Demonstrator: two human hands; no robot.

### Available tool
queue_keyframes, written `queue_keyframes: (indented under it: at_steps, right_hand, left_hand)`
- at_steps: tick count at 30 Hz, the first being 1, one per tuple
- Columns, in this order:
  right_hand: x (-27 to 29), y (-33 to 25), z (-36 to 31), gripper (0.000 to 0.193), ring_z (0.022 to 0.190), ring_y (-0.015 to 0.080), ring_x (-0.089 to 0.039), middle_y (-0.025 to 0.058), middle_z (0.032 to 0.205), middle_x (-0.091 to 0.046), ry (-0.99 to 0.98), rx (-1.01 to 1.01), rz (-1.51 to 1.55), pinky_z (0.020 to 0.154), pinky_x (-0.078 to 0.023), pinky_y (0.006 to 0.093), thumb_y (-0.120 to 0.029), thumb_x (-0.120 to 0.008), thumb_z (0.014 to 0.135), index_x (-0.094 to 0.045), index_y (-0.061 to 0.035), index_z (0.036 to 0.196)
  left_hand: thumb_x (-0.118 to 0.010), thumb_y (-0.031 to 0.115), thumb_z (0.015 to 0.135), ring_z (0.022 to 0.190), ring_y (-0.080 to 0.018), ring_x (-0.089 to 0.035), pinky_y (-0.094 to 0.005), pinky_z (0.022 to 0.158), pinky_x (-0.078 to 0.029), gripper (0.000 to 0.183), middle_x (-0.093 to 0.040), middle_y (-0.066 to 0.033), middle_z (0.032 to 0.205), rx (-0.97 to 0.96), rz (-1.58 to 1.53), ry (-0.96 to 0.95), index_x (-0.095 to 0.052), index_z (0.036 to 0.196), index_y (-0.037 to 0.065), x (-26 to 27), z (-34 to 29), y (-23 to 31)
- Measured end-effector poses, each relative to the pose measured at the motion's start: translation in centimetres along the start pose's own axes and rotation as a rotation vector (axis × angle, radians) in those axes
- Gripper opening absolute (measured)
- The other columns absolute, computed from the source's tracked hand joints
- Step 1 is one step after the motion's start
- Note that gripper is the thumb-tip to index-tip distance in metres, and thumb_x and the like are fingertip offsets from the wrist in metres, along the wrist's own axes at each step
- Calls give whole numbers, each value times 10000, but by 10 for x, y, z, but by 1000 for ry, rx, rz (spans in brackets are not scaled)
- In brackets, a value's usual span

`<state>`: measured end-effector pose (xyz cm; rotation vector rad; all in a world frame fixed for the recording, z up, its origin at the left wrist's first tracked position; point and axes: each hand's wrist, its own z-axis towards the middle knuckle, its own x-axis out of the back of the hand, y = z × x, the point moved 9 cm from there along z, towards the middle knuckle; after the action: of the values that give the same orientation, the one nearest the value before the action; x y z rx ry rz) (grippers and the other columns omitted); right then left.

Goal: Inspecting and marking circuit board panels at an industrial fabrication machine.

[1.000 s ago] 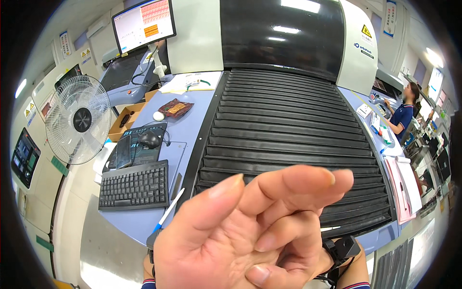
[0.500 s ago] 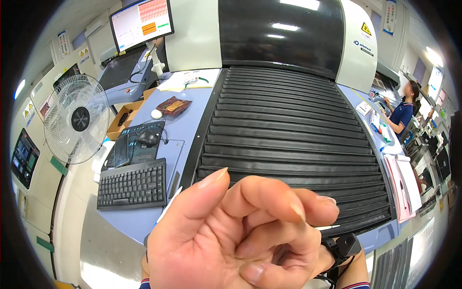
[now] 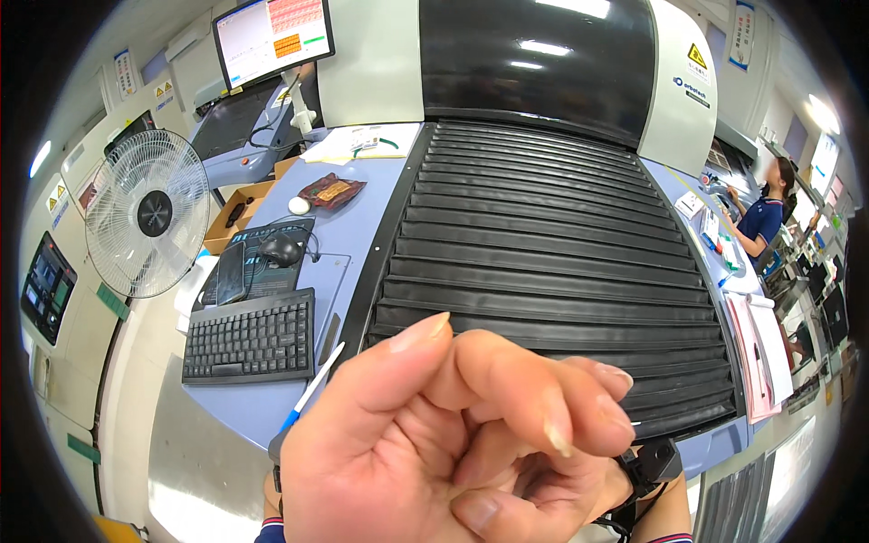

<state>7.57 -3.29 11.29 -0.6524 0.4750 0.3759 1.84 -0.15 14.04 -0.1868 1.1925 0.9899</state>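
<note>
My left hand is close in front of me, palm turned toward me. Its thumb tip almost meets the bent index finger, and the other fingers curl inward. From the right my right hand comes against it, with a black device strapped on the wrist. The right thumb presses into the left palm. The fingers of both hands overlap, so anything small between them is hidden. Behind the hands lies a black ribbed bellows cover of a large machine. A white pen with a blue end lies left of my left hand.
On the left ledge are a black keyboard, a mouse, a phone and a dark red packet. A fan stands further left, below a monitor. Papers lie at right; a person works beyond.
My left thumb has moved nearer the index finger, and the curled fingers have drawn closer together. More of the pen now shows. The view has shifted slightly.
</note>
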Motion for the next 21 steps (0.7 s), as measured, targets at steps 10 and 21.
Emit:
queue_keyframes:
  at_steps: [10,21]
  right_hand:
    - [-11,-6,9,747,1362,301,-506,234,1468,-507,20,92,21,1166,-332,410,-8,-733,811,-418,12,1488]
    - [-4,-7,-1,1041,1499,361,-365,291,1599,-355,-10,-82,-46,1192,-319,433,42,-725,793,-136,-49,1646]
  left_hand:
    - [-244,513,1064,1389,-406,-442,-414,1038,-416,666,-524,-333,1361,-203,30,-130,-530,1318,-32,-9,8,7]
    - [-324,635,1024,1492,-425,-251,-491,1157,-289,812,-286,-331,1535,-601,71,2,-304,1486,-32,-36,9,16]
